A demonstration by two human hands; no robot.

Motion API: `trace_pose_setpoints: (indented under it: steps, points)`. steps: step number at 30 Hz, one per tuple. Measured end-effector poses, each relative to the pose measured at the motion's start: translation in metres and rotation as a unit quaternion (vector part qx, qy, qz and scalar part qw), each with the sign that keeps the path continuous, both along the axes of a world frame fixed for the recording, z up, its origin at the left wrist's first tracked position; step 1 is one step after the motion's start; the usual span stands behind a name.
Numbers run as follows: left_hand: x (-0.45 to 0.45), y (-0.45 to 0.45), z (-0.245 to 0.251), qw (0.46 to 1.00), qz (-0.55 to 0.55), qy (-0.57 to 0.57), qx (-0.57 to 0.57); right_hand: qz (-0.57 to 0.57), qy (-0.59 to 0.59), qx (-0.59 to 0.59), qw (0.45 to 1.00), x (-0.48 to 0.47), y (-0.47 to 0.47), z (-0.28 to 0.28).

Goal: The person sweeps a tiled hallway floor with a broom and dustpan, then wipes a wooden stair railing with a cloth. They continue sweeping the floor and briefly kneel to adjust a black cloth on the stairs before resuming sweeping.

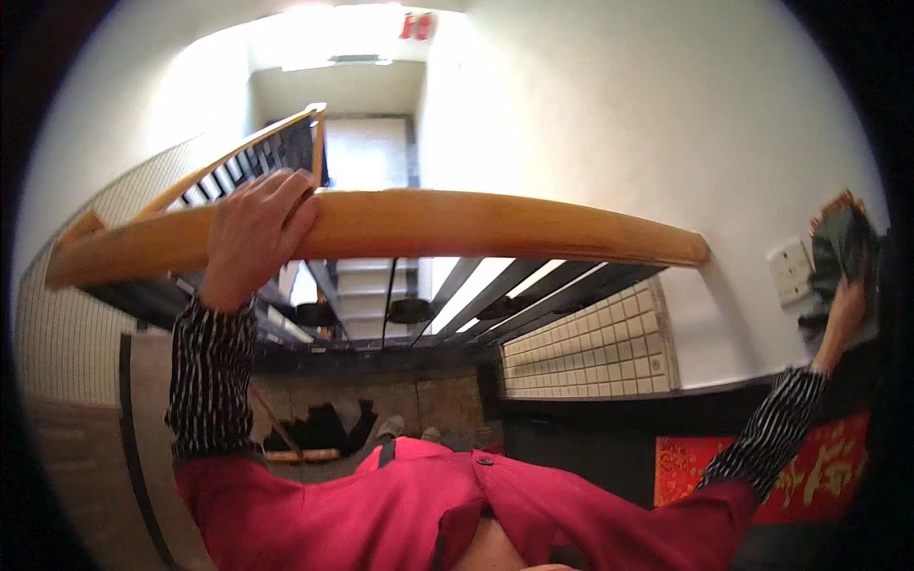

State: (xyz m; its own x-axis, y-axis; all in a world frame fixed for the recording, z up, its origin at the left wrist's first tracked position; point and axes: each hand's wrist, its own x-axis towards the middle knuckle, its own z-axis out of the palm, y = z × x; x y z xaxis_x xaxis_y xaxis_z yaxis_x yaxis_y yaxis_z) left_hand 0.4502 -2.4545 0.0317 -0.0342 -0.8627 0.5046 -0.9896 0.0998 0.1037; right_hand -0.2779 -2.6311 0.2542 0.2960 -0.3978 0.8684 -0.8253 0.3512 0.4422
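Note:
My left hand (260, 232) is wrapped over a thick wooden handrail (457, 225) that crosses in front of me. Black metal balusters (500, 292) stand below the rail. Out to the far right, my right hand (848, 303) holds a dark green cloth (842, 246) up against the white wall (628, 114). Just left of the cloth, a white wall plate (790, 271) is fixed to that wall. A gold-orange edge (837, 205) shows above the cloth; what it belongs to is hidden.
Beyond the rail, stairs (375, 285) lead down, with a second railing (235, 157) at left. A broom (314, 428) with dark bristles lies by my feet (391, 426). Cream tiles (593, 350) cover the lower wall. A red banner (800, 492) with gold writing hangs at lower right.

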Motion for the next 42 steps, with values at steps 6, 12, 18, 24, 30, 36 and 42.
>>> trace_pose_setpoints:
  steps: [6,12,18,24,30,36,42]
  points:
    - [0.001,-0.008,0.011,0.999,0.026,-0.008,0.016,0.338,-0.051,0.044,0.939,0.090,0.028,-0.067]
    - [0.006,-0.003,0.003,0.984,0.106,-0.143,0.019,0.391,0.199,0.416,0.797,0.202,-0.062,-0.210]
    - [0.001,-0.017,0.012,0.977,0.061,-0.164,-0.118,0.574,-0.049,0.334,0.746,0.419,-0.002,-0.233]
    - [-0.009,0.068,-0.028,0.925,-0.012,0.165,-0.341,0.602,0.043,0.328,0.727,0.607,0.106,-0.212]
    - [0.056,0.311,-0.123,0.942,0.056,0.242,-0.227,0.596,-0.102,0.394,0.692,0.774,0.167,-0.212]
    - [0.146,0.571,-0.159,0.916,0.230,0.308,-0.118,0.636,-0.074,0.404,0.653,1.002,0.260,-0.196]
    - [0.201,0.706,-0.158,0.818,0.451,0.346,-0.091,0.603,-0.071,0.365,0.706,1.107,0.327,-0.182]
